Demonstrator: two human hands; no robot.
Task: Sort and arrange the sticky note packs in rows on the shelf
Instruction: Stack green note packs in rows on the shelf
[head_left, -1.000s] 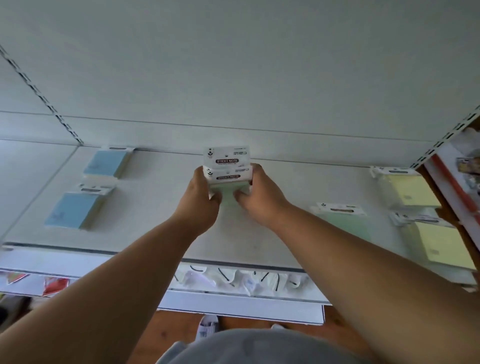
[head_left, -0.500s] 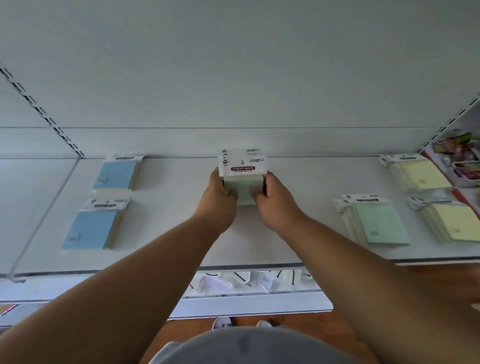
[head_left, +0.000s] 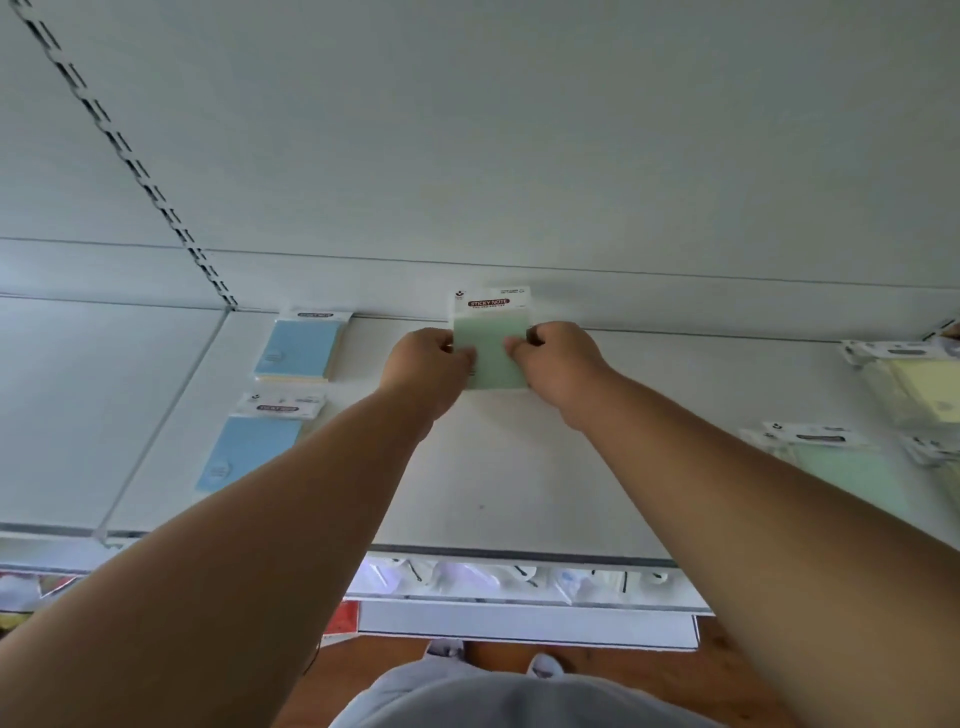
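A green sticky note pack (head_left: 491, 343) with a white header card lies at the back of the white shelf (head_left: 519, 483), against the rear wall. My left hand (head_left: 428, 366) grips its left edge and my right hand (head_left: 558, 364) grips its right edge, fingers curled onto the pack. Two blue packs sit on the left, one at the back (head_left: 300, 347) and one nearer the front (head_left: 254, 449). Another green pack (head_left: 836, 462) lies at the right, with yellow packs (head_left: 917, 387) beyond it.
The shelf's back panel (head_left: 519, 156) rises right behind the held pack. A slotted upright (head_left: 130, 156) runs up the wall at the left. Below the front edge a lower shelf holds small packaged items (head_left: 509, 577). Wooden floor (head_left: 597, 660) and my feet show at the bottom.
Both hands have pushed the green pack farther back until it lies flat against the rear wall. The view has shifted, so the right-hand packs now sit nearer the frame's edge.
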